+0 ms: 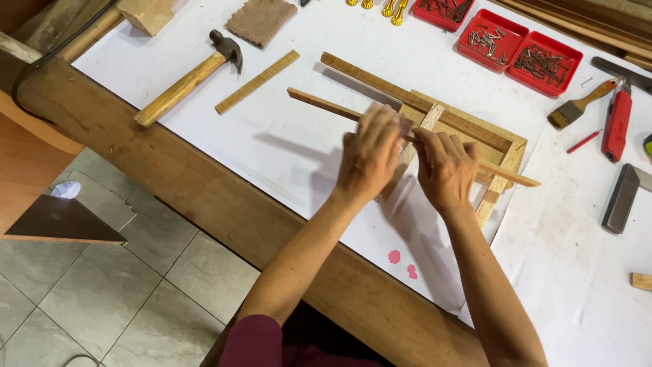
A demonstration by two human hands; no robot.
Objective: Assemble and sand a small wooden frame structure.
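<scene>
Both closed on the long wooden strip (326,105), left hand (370,158) and right hand (445,170) pinching it mid-length above the wooden frame (499,146) (left fingers blurred), best kept level and square to the frame, clear of the hammer (187,80).

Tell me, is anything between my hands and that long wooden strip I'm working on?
Nothing visible. The left hand and the right hand both already grip the long wooden strip, held over the wooden frame on the table.
</scene>
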